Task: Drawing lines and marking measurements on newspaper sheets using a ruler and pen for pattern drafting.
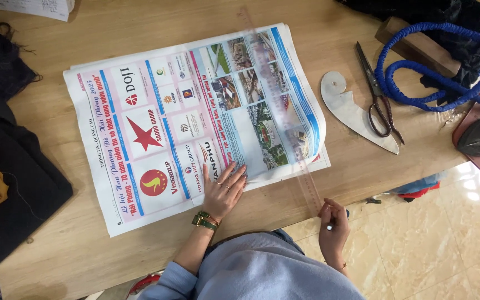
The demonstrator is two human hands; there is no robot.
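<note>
Flat on the wooden table (pixel 329 30), filling the centre of the frame, lies a folded newspaper (pixel 195 122) with coloured print, its right edge curling up. Pressed on its lower edge, just below centre, is the left hand (pixel 223 189), open with fingers spread and palm down, a watch at the wrist. Lower right of centre, the right hand (pixel 333 225) is closed on the near end of a long clear ruler (pixel 281 105), with what looks like a small pen also between its fingers; the ruler slants from there up across the paper's right side toward the top of the frame. To the right lie a pale curved template (pixel 356 114), dark scissors (pixel 378 91) and a coiled blue cord (pixel 434 61). Dark cloth (pixel 12 166) covers the left edge.
</note>
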